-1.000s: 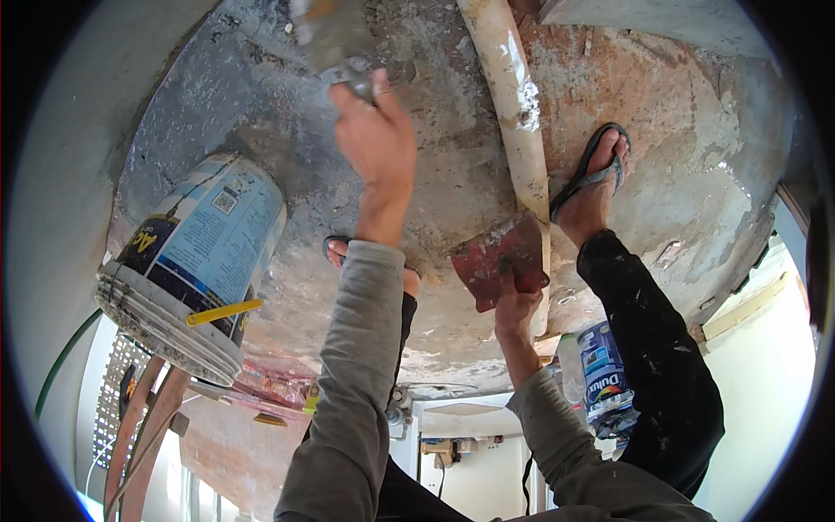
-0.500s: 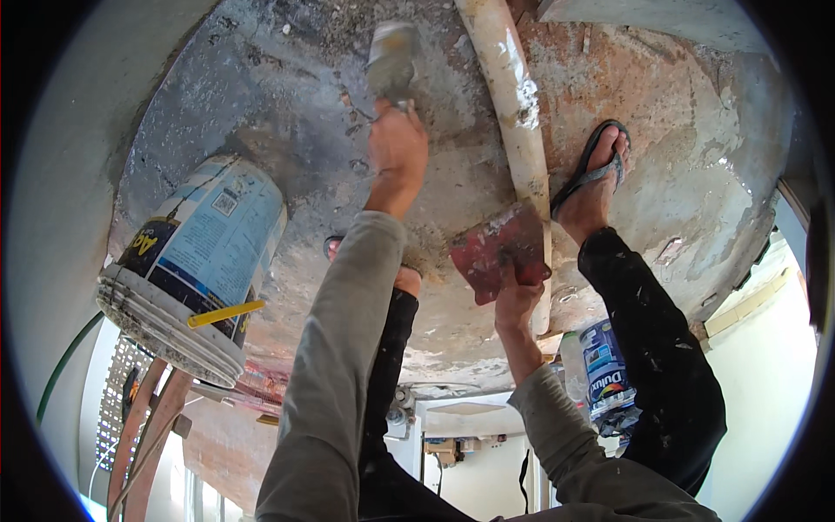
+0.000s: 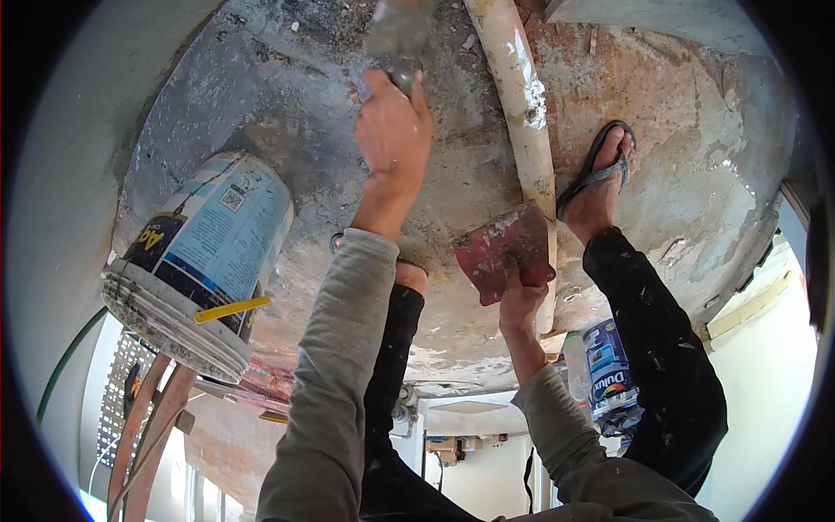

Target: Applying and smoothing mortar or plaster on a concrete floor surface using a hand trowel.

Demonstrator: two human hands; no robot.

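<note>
My left hand (image 3: 391, 139) reaches far forward, closed on the handle of a putty knife (image 3: 400, 39). Its broad grey blade is blurred and runs off the top of the picture, over the rough grey surface. My right hand (image 3: 522, 304) grips a red plastic spreader (image 3: 504, 248) smeared with grey material. That spreader is held low, beside a pale pipe (image 3: 513, 96).
A paint bucket (image 3: 222, 226) with a yellow handle is at the left. The pipe crosses the stained, patchy surface (image 3: 644, 70) from the top. My sandalled foot (image 3: 600, 174) stands right of it. A blue paint container (image 3: 607, 361) lies near my right leg.
My left hand has moved farther forward with the putty knife, whose blade now leaves the top of the picture. My right hand and the red spreader have hardly moved.
</note>
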